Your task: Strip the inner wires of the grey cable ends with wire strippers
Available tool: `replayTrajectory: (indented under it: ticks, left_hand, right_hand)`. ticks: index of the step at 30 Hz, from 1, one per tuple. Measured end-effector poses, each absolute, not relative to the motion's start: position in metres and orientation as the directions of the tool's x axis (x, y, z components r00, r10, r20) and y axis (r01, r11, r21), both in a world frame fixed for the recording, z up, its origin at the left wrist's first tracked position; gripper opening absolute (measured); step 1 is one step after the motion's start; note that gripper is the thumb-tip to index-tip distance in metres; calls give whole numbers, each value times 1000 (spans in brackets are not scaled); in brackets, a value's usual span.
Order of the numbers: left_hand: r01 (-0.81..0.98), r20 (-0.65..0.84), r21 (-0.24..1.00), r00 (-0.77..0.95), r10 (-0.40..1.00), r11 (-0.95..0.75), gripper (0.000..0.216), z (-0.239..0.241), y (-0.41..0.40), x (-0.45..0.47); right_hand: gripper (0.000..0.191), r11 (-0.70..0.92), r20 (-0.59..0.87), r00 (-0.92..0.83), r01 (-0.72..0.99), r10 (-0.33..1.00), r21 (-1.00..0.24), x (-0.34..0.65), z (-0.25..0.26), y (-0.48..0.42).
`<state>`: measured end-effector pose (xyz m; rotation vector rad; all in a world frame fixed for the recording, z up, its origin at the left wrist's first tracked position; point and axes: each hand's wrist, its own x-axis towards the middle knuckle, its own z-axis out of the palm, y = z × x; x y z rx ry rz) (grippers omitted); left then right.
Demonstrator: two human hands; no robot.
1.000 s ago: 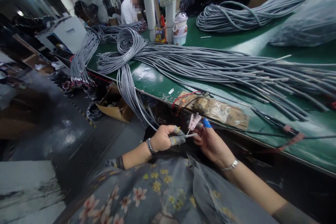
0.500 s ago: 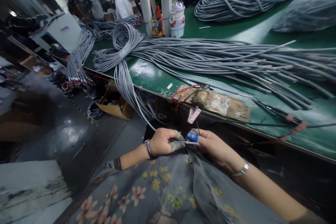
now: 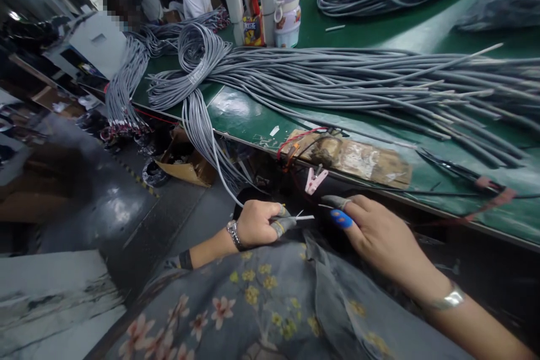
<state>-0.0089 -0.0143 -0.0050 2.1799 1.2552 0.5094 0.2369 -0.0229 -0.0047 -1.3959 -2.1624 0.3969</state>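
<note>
Currently, the left hand (image 3: 258,224) sits below and to the left of a small pink plastic clip (image 3: 311,183), its forearm coming in from the left, wrist nearly straight, knuckles upward. Its fingertips, in grey finger covers (image 3: 283,226), are clamped together on a slim round grey cable (image 3: 231,194), whose pale stripped tip (image 3: 307,217) points right, just below the clip, with a fine wire splaying upward. The right hand (image 3: 386,239) is below and to the right of the clip, back upward, its forearm slanting in from the lower right. Its blue-covered thumb (image 3: 341,218) and grey-covered forefinger (image 3: 335,201) reach left, apart from the cable tip. A thin pale strand (image 3: 324,206) juts from them; whether they close on it, I cannot tell. Above and right of the clip lies a worn brown wooden board (image 3: 390,170).
</note>
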Motion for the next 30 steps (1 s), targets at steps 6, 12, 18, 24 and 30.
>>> replayTrajectory:
  ticks: [6, 12, 18, 24, 30]
  left_hand:
    - [704, -23, 623, 452, 892, -341, 16, 6, -14, -7]
    - [712, -38, 624, 439, 897, -322, 17, 7, -14, -6]
    - [671, -60, 679, 455, 888, -298, 16, 4, -12, -9]
    - [593, 12, 684, 573, 819, -425, 27, 6, -10, -11]
    - [549, 144, 529, 693, 706, -647, 25, 2, -6, -12]
  right_hand:
    - [38, 545, 394, -457, 827, 797, -142, 230, 8, -35]
    - [37, 542, 399, -468, 835, 789, -91, 222, 15, -35]
    - [43, 546, 345, -450, 795, 823, -265, 223, 12, -30]
    - [54, 120, -48, -357, 433, 933, -893, 215, -11, -28]
    - [44, 320, 185, -263, 716, 947, -620, 217, -13, -31]
